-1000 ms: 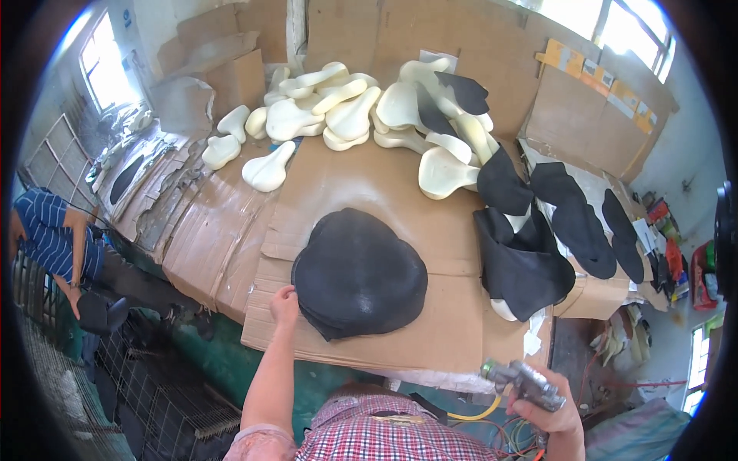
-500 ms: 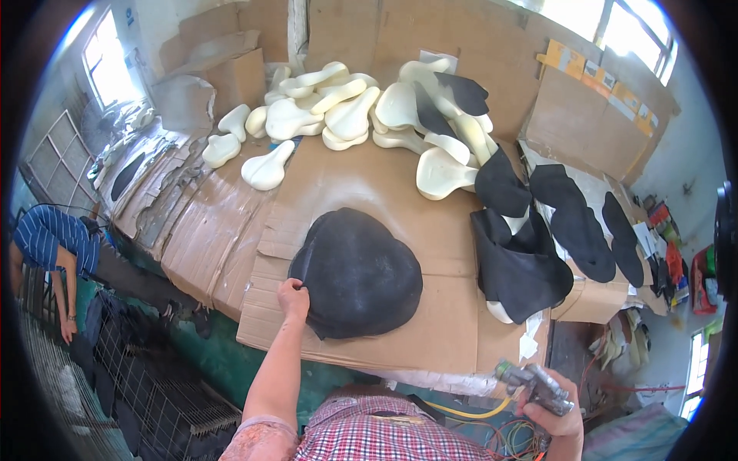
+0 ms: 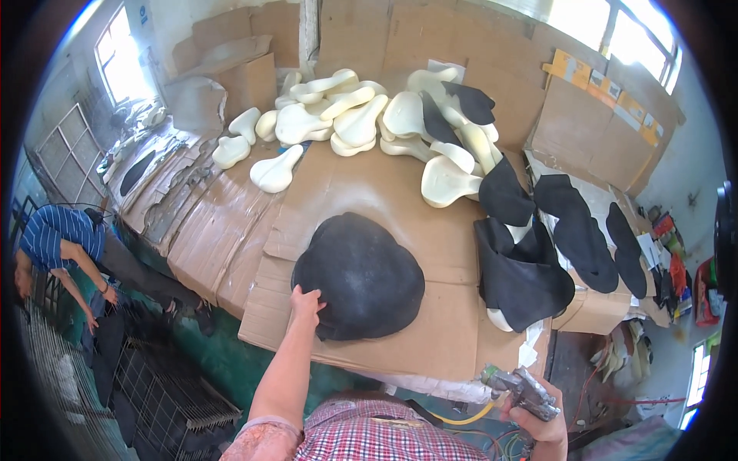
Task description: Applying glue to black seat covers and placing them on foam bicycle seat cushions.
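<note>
A stack of black, saddle-shaped cover pieces (image 3: 361, 276) lies on the cardboard-covered bench in front of me. My left hand (image 3: 306, 305) rests on the stack's near left edge, its thumb and finger apart against the black material. Low at the right, my right hand (image 3: 538, 415) is wrapped round a metal spray gun (image 3: 523, 392), which points left. A yellow hose (image 3: 465, 418) runs to the gun. Beyond the stack lies a pile of cream foam bicycle saddle pads (image 3: 357, 127). To its right, a black cover (image 3: 523, 273) drapes over a pale pad.
More black pieces (image 3: 576, 230) lie along the right side of the cardboard (image 3: 446, 323). Cardboard sheets (image 3: 423, 38) stand behind the pads. At left, a person in a striped blue shirt (image 3: 61, 238) bends over wire racks (image 3: 169, 392). Coloured hoses hang below the right bench edge.
My left hand has shifted slightly right onto the stack, and its pinch at the edge has loosened. The spray gun has moved a little left. The other person's arms have moved.
</note>
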{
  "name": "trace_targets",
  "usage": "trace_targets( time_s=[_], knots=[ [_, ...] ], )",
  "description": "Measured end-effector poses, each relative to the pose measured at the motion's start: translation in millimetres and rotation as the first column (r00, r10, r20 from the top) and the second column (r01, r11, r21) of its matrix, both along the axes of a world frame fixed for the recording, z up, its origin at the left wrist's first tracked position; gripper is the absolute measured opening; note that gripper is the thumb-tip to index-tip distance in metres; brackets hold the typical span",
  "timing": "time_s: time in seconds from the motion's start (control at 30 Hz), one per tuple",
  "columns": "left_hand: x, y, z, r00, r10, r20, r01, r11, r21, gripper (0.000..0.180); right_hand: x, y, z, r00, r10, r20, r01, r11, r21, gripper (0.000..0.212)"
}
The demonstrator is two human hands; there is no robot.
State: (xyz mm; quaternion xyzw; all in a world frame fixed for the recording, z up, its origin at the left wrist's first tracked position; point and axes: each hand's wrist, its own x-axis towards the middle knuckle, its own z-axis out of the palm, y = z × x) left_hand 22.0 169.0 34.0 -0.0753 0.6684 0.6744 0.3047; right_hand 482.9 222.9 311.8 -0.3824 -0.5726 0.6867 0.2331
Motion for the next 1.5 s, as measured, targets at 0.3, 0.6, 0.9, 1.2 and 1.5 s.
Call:
trace_targets(
  time_s=[0.3,0.6,0.9,1.2,1.5],
  knots=[
    [-14,9,157,1.000,0.024,-0.016,-0.003,0.634,0.774,0.032,-11,6,5,0.998,0.012,-0.068,-0.004,0.993,0.114,0.058],
    [-74,-118,214,0.866,0.495,-0.069,-0.160,0.405,0.900,0.008,-10,-5,9,0.997,0.077,-0.015,-0.078,0.995,-0.064,0.060],
    [-150,-235,172,0.743,0.663,-0.093,-0.244,0.398,0.884,0.012,5,-14,23,0.992,-0.057,0.111,0.030,0.972,0.232,0.061],
    [-162,-255,154,0.730,0.683,0.000,-0.345,0.369,0.863,0.011,-66,-27,19,0.996,0.085,-0.003,-0.084,0.993,0.085,0.058],
    [-153,-241,166,0.633,0.768,-0.097,-0.311,0.367,0.877,0.020,-54,-11,11,0.991,-0.130,0.011,0.124,0.964,0.236,0.056]
  ],
)
